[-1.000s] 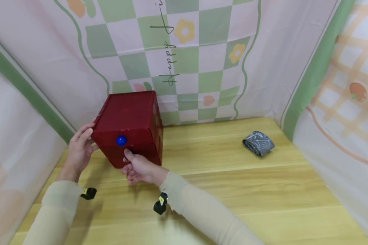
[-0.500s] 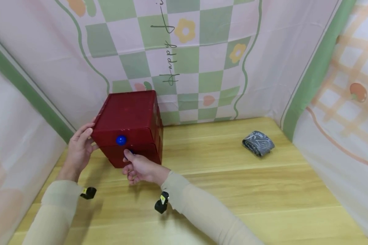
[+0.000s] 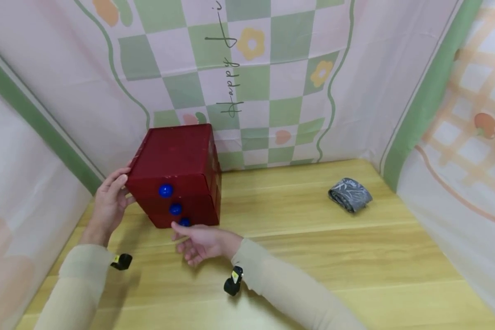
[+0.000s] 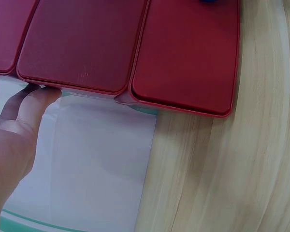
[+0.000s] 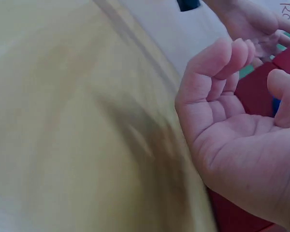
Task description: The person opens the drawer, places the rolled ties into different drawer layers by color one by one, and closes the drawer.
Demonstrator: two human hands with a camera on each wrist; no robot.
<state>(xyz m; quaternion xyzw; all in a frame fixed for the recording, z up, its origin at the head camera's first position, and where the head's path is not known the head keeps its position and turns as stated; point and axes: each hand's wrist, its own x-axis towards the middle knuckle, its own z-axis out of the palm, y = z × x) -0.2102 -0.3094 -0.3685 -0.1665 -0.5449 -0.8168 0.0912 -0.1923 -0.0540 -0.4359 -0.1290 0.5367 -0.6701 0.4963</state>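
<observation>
A dark red chest of drawers (image 3: 171, 149) with three blue knobs stands at the left in the head view. The top knob (image 3: 166, 190) and the middle knob (image 3: 175, 209) show whole, while my right hand partly covers the bottom knob (image 3: 184, 222). That right hand (image 3: 204, 242) is just in front of the lowest drawer, its fingers loosely bent and nothing in them. My left hand (image 3: 110, 197) rests against the chest's left side near its top front corner. In the left wrist view its fingertips touch the chest beside a drawer front (image 4: 82, 43).
A rolled grey patterned cloth (image 3: 350, 195) lies at the right on the wooden table (image 3: 297, 256). Printed fabric walls (image 3: 288, 78) enclose the table at the back and both sides. A small black camera (image 3: 233, 280) hangs at my right wrist.
My right hand has come off the middle knob and moved down and right to the bottom knob. The middle knob is now uncovered. My left hand stays on the chest's side.
</observation>
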